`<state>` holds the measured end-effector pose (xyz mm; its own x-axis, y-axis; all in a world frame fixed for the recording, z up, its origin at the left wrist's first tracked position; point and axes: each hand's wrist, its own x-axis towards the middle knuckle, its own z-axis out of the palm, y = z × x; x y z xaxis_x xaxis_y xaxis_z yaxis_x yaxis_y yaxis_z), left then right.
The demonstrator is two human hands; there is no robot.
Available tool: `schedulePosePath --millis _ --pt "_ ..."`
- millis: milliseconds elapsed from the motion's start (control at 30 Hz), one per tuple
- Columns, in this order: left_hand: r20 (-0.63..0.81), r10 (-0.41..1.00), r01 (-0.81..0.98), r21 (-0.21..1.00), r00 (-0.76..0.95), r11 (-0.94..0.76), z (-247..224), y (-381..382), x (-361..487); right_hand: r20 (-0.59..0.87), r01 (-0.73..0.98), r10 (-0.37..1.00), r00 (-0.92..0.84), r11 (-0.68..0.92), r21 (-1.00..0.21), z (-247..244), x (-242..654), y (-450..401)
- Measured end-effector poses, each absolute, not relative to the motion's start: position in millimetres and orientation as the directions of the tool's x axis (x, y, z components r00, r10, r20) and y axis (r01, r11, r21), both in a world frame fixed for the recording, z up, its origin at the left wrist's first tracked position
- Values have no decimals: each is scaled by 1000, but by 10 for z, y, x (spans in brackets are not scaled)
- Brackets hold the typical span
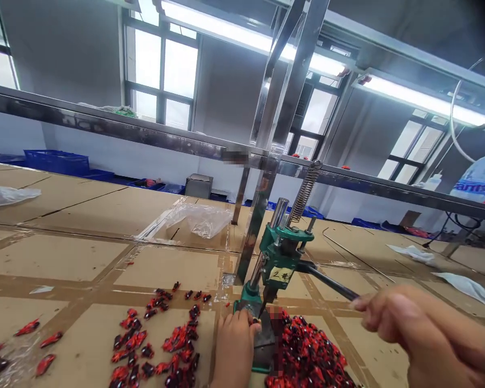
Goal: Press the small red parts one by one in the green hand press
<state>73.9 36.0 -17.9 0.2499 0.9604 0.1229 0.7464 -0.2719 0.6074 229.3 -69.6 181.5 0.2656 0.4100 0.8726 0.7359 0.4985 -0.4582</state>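
Our right hand (pixel 404 326) has its fingers curled round the end of a black lever (pixel 335 284), which sticks out from a green hand press (pixel 283 258). Our left hand (pixel 235 337) is down at the foot of the press, fingers close together, pinching a small piece (pixel 256 321) between thumb and fingertips, right under the tool. That piece is tiny and half covered, so we can't honestly say what it is.

Press-wise, we've got a coil spring (pixel 302 193) leaning up off the top and a "2#" label (pixel 281 275) on the front. It all stands on a cardboard-covered table (pixel 165 269).

Just right of the press base we have a big red-and-black heap (pixel 313 350) running toward the table's near edge. Left of our left hand there's a looser scatter of red-and-black bits (pixel 178 338), then a few stray red ones (pixel 45 365) out toward the near left corner. Behind the press a metal post (pixel 253 231) rises from the table, and a clear plastic bag (pixel 206 223) lies crumpled left of it, toward the far edge.
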Motion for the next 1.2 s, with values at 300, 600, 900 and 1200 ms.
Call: schedulePosePath --millis 300,600,900,1200 --pt "153 913 729 560 377 -394 -450 266 756 771 209 481 417 775 -596 2692 2338 272" --pt "117 978 973 134 172 -187 -177 1059 -151 828 265 457 324 797 -543 2681 2507 410" --pt "257 931 944 135 259 -300 -221 1120 -150 850 251 428 307 825 -507 2673 2526 427" --pt "344 937 445 830 67 -336 -184 720 234 852 173 435 290 852 -494 2684 2516 428"
